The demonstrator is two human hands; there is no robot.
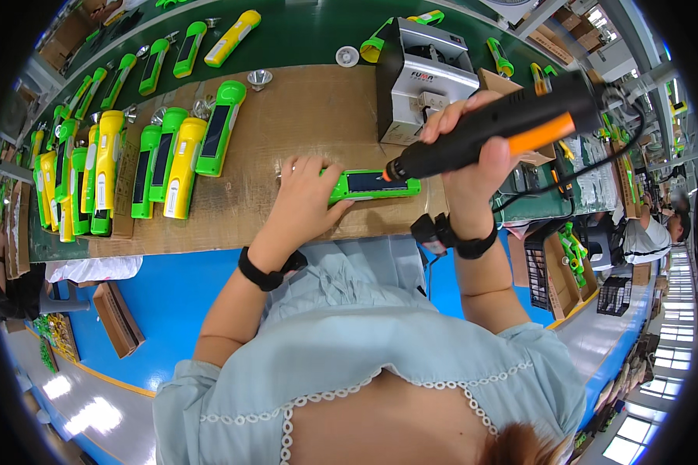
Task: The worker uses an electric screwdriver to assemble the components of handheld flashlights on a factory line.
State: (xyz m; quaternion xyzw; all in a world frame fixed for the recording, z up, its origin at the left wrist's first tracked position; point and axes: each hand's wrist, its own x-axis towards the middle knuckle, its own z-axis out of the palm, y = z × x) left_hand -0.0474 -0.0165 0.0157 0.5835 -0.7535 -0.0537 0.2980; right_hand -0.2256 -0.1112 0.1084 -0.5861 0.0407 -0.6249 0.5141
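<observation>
My left hand (309, 190): gripping one end of green plastic flashlight body (412, 187), flat on brown cardboard sheet (310, 101) | my right hand (475, 182): wrapped round black-and-orange cylindrical power screwdriver (523, 112), tip over body's dark panel (364, 182) | seemingly mid-work; others unclear

Silver-and-black box-shaped metal machine (406, 87), seen from here: short bold word (424, 77) in capitals on front panel (442, 80), smaller line (423, 82) beneath.

A green workbench (302, 40) stands over a glossy blue floor (186, 310), which a yellow line (124, 382) divides from a grey aisle (136, 411) with bright light reflections (93, 417), while windows (627, 449) glow at the lower right.
</observation>
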